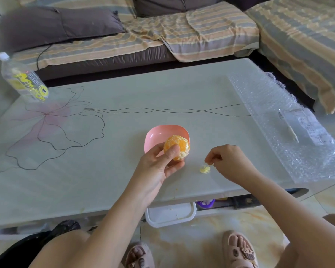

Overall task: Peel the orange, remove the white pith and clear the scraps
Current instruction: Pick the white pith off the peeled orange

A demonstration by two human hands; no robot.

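My left hand [159, 163] holds a peeled orange [179, 145] just above the near rim of a pink bowl [157, 135]; the thumb lies across the fruit's front. The orange has no skin, and pale pith patches show on it. To the right, my right hand [228, 163] hovers low over the table with fingertips pinched together, a tiny pale bit of pith between them. Directly below those fingertips a small heap of pith scraps [204, 169] lies on the table.
The glass table [124, 93] has a flower print at left. A clear plastic bottle [21, 78] stands at the far left corner. Bubble wrap [290, 122] with a pen on it covers the right end. A white bin [170, 214] sits under the near edge.
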